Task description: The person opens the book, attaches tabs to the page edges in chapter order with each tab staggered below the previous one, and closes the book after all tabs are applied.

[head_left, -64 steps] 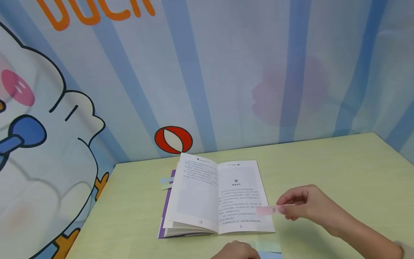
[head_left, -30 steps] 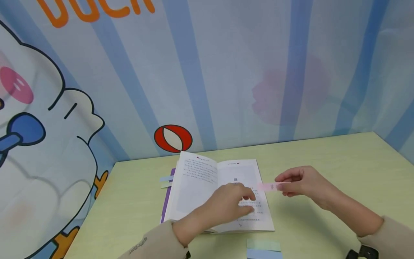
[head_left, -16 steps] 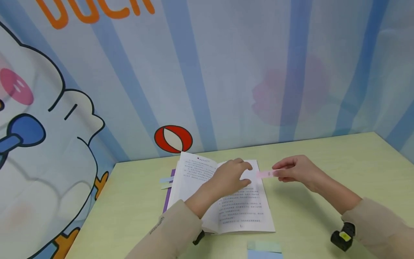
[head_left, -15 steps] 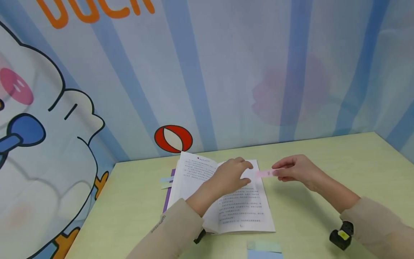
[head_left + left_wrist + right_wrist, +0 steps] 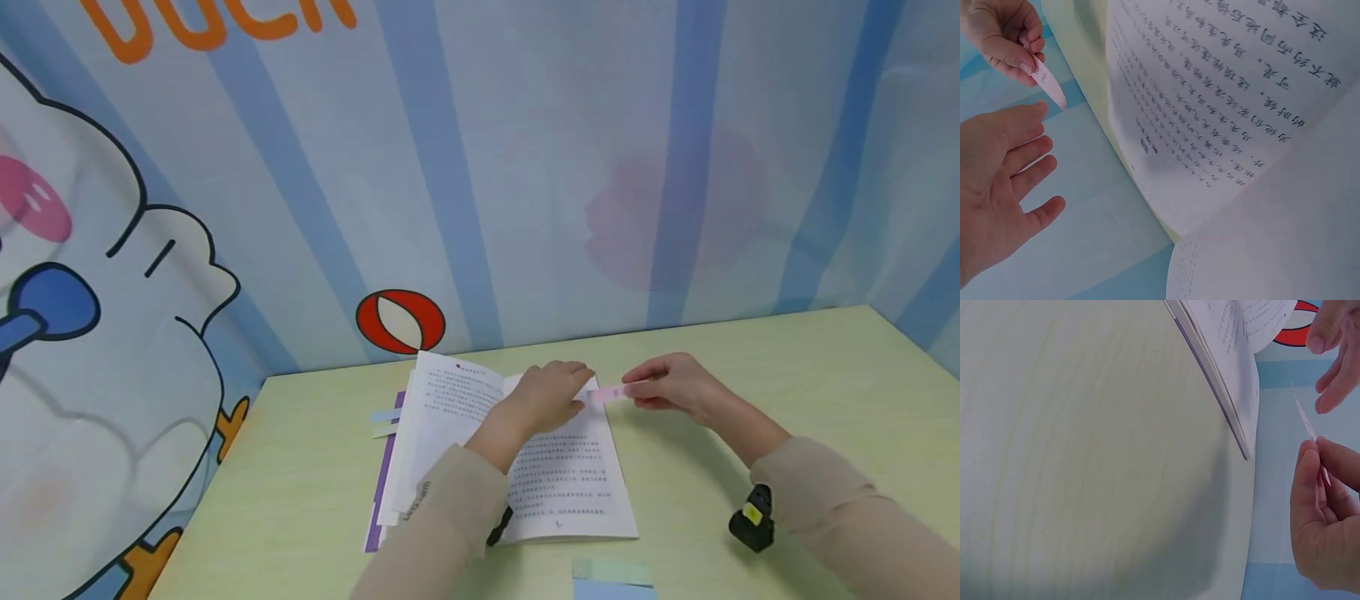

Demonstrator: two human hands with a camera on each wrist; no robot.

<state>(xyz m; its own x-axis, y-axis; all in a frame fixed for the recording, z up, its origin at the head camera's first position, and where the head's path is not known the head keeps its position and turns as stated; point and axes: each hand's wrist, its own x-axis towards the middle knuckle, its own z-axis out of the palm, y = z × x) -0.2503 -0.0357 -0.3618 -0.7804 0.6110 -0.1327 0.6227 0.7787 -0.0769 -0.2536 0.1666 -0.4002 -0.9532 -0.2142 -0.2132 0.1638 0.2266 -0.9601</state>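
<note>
An open book [image 5: 562, 475] with printed pages lies on the table. Between thumb and fingertips my right hand [image 5: 678, 387] pinches a pink sticky tab [image 5: 606, 394] that bears small writing. The tab's free end reaches over the right page's outer edge, near its top. My left hand [image 5: 543, 398] is above that page, fingers extended towards the tab; in the left wrist view its fingers [image 5: 1029, 169] are spread and hold nothing, with the tab's tip close to the index fingertip. From the right wrist view, the tab [image 5: 1305, 415] appears edge-on, a small gap away from the left fingers.
Light green and blue sticky tabs [image 5: 615, 588] lie at the table's front edge. Two more tabs [image 5: 386, 422] stick out from the book's left side. A patterned backdrop [image 5: 562, 167] stands behind the pale wooden table [image 5: 787, 400].
My left hand came up from the front edge to above the right page, then moved right towards the tab. The right hand carried the pink tab up along the page edge and slightly left.
</note>
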